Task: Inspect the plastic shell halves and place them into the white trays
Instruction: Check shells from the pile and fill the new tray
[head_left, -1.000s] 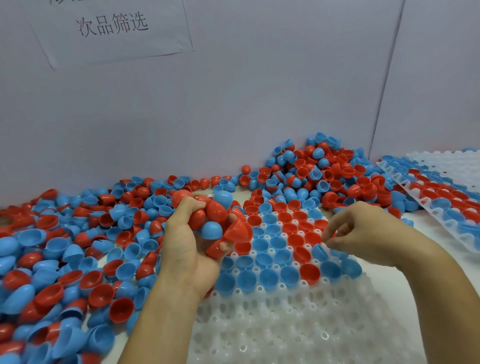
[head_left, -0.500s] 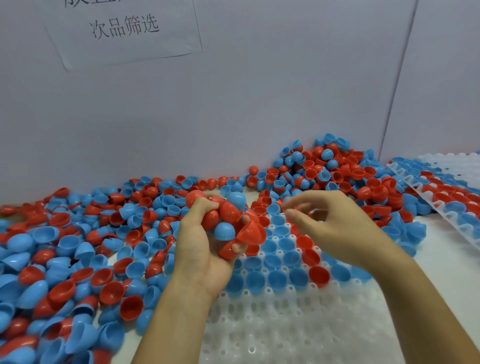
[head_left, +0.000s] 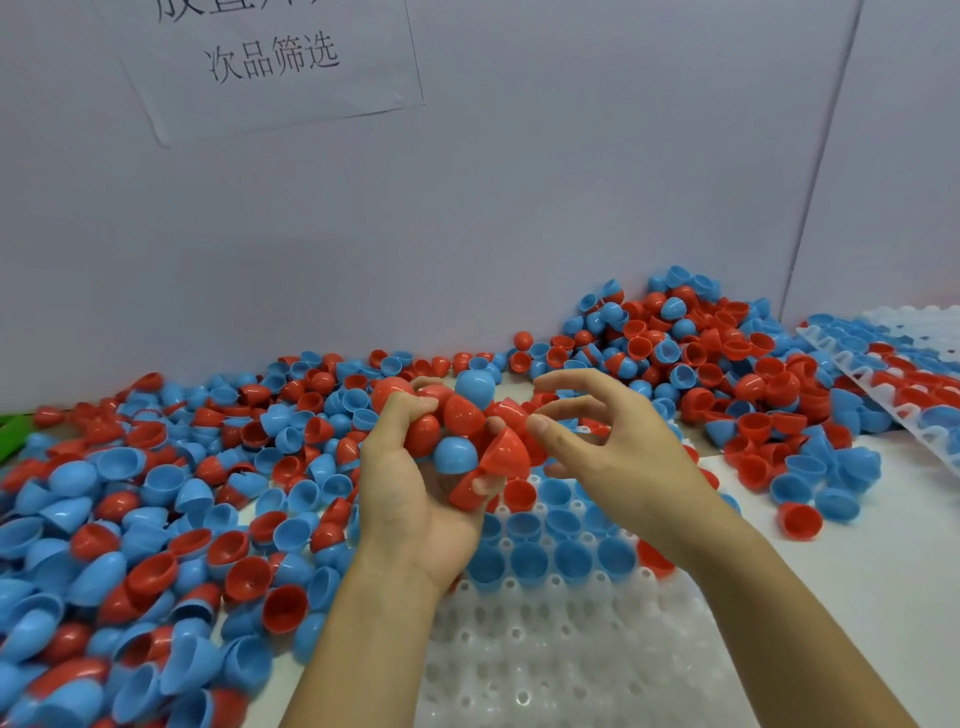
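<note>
My left hand (head_left: 410, 499) is cupped palm up over the near white tray (head_left: 561, 654) and grips a bunch of shell halves (head_left: 457, 421), red and blue, stacked between thumb and fingers. My right hand (head_left: 618, 457) sits just to its right, fingers spread, thumb and forefinger touching a red shell half (head_left: 506, 452) at the edge of the bunch. The tray's far rows hold blue and red halves open side up; its near pockets are bare.
Loose red and blue shell halves (head_left: 156, 499) cover the table on the left and pile up at the back right (head_left: 691, 338). A second white tray (head_left: 914, 374), partly filled, lies at the far right. A grey wall with a paper sign (head_left: 270, 57) stands behind.
My right hand rose from the tray's filled rows and came left to the bunch in my left hand. The left hand kept its hold and lifted slightly.
</note>
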